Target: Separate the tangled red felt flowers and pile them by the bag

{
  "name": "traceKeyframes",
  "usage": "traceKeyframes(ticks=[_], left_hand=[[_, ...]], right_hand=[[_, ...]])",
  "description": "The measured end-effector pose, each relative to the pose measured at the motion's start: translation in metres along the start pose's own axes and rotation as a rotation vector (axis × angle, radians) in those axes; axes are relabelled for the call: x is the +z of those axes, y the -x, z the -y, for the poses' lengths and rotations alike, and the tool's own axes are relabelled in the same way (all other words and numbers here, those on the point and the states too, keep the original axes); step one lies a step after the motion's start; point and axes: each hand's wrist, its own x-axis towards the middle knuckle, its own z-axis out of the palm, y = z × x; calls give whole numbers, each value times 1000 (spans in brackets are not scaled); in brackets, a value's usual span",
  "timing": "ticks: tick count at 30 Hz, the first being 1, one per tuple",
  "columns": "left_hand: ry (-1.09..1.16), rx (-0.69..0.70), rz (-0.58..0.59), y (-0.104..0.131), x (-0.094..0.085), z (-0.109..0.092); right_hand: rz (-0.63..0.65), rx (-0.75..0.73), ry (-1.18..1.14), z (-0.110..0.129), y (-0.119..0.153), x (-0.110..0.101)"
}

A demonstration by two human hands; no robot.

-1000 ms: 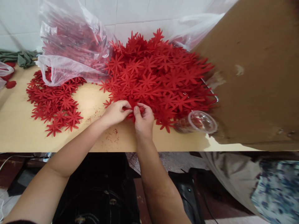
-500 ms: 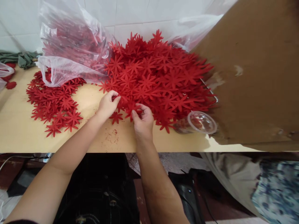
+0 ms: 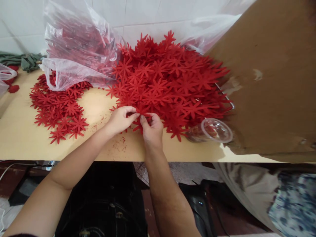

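A large heap of red star-shaped flower pieces (image 3: 160, 79) lies at the middle of the table. At its front edge, my left hand (image 3: 123, 119) and my right hand (image 3: 152, 125) meet, fingertips nearly touching. Both pinch one red flower piece (image 3: 141, 110), its petals partly hidden by the fingers. Left of the hands, a smaller pile of red flower pieces (image 3: 59, 105) spreads over the table. Behind that pile rests a clear plastic bag (image 3: 81, 49) filled with more red pieces.
A clear plastic cup (image 3: 216, 130) lies tilted beside the heap's right front. Tall brown cardboard (image 3: 269, 85) borders the table (image 3: 98, 151) on the right. Green cloth-like material (image 3: 29, 62) sits at the far left. Someone's patterned clothing (image 3: 293, 200) shows at the lower right.
My left hand has moved right and slightly down to meet my right hand at the red piece. My right hand has barely moved. The view has shifted slightly.
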Motion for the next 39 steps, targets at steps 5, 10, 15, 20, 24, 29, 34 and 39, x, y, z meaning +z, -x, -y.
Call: traceKeyframes(ticks=[5,10,15,20,24,29,34,39], left_hand=[[146,-66,-212,-17,-4,10],[-130,-18,-291,-19,-18,20],[-278,132,-277,3,-22,6],[-290,163,-8,21,-7,-10],[-66,-12,39,17,6,-4],[46,-66,-26,8,2,2],[6,-38,-93,6,-6,1],[-48,-22,-258,-8,-18,10]], right_hand=[[100,25,9,1,3,2],[37,75,7,1,2,2],[-1,71,17,0,1,2],[11,58,48,0,1,-1],[-50,2,87,2,2,-2],[19,13,9,5,2,-1],[84,29,-49,7,3,0],[-22,16,-48,7,2,-2]])
